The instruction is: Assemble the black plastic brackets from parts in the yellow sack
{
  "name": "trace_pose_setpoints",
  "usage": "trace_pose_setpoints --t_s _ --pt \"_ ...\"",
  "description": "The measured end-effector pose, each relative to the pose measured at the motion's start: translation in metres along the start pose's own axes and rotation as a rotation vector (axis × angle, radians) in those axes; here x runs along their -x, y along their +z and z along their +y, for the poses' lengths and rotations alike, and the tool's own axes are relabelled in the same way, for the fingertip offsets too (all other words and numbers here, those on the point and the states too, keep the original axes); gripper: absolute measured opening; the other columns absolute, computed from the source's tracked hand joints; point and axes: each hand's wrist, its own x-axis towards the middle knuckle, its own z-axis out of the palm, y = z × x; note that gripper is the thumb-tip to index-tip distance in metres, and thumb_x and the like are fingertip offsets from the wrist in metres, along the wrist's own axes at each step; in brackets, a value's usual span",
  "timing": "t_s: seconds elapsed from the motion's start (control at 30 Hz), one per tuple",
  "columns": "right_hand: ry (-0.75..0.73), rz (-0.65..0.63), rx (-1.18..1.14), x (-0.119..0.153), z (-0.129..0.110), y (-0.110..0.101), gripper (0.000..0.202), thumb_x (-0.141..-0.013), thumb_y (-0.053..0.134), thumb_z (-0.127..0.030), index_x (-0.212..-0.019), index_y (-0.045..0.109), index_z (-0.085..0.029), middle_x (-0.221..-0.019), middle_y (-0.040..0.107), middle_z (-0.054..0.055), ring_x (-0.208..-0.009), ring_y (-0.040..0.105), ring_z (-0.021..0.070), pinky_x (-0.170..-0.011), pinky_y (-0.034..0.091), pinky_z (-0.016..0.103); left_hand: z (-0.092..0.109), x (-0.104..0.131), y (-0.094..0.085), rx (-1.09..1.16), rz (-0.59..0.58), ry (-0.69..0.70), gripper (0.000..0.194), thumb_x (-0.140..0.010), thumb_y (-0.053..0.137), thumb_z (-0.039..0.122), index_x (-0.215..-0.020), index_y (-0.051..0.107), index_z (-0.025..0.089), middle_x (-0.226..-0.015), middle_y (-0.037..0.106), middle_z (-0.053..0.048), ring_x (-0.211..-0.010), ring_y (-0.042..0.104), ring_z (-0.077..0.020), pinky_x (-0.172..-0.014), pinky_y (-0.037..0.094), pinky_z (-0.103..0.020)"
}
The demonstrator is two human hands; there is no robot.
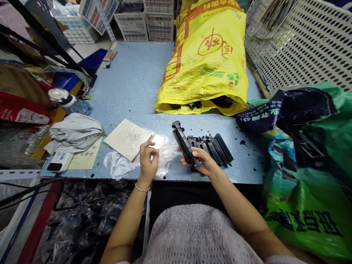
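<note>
While black plastic part is clamped in right hand above blue table, drop could be caused by loosened grip; left hand curled, contents cannot be told; beyond, tiny pieces could be scattered if board is knocked.

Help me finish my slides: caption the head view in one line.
Right hand holds a black part over a blue table, left hand curled beside a pale board.

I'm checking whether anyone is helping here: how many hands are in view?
2: the left hand, near the pale board; the right hand, holding a black part by its lower end. No others show, though some may be hidden.
</note>
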Motion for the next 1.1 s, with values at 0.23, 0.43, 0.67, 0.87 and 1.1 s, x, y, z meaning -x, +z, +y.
trace_pose_setpoints --t_s 0.23,0.43,0.67,0.87,1.1 --pt "0.006 -0.024 -0.048 0.025 -0.002 0.011 0.056 -0.073 0.067 -0.039 -0.121 0.06 -0.011 -0.095 0.074 0.012 -0.075 0.071 0.0202 -0.068 0.056 0.029 0.0 -0.003 0.003 -0.56 -0.217 0.344 0.046 -0.087 0.047 0.004 -0.128 0.059 0.022 -0.128 0.06 -0.013 -0.11 0.062 -0.0232 -0.091 0.053 -0.037" --pt "0.416 -0.176 -0.343 0.035 0.025 0.016 0.058 -0.081 0.046 -0.052 -0.112 0.061 -0.006 -0.082 0.071 0.009 -0.065 0.066 0.0122 -0.056 0.054 0.018 0.012 0.006 0.011 -0.334 -0.262 0.16 0.071 -0.083 0.057 0.006 -0.148 0.034 0.025 -0.146 0.04 -0.017 -0.104 0.063 -0.019 -0.082 0.057 -0.03" --pt "-0.083 0.147 0.476 0.003 0.022 0.04 0.036 -0.083 0.066 -0.037 -0.113 0.062 -0.019 -0.102 0.069 0.007 -0.085 0.064 0.0199 -0.071 0.054 0.03 0.035 0.041 0.013 -0.235 -0.631 0.335 0.085 -0.083 0.047 0.0 -0.156 0.011 0.025 -0.158 0.026 -0.016 -0.144 0.032 -0.0296 -0.113 0.041 -0.049" --pt "-0.074 -0.535 0.836 0.028 0.005 0.064 0.042 -0.092 0.06 -0.035 -0.132 0.057 -0.022 -0.109 0.07 0.006 -0.092 0.065 0.0175 -0.081 0.053 0.031 0.075 0.084 -0.077 -0.194 -0.539 0.02 0.045 -0.079 0.069 0.021 -0.122 0.063 0.034 -0.122 0.063 -0.009 -0.116 0.061 -0.0261 -0.098 0.054 -0.043" --pt "-0.334 -0.018 1.408 0.03 -0.041 -0.002 0.028 -0.096 0.049 -0.024 -0.117 0.068 -0.023 -0.111 0.069 0.009 -0.103 0.064 0.0239 -0.092 0.051 0.043 -0.021 0.146 -0.259 -0.46 -0.118 -0.889 0.035 -0.047 0.073 0.046 -0.078 0.072 0.031 -0.078 0.075 0.001 -0.077 0.07 -0.0293 -0.067 0.057 -0.038"
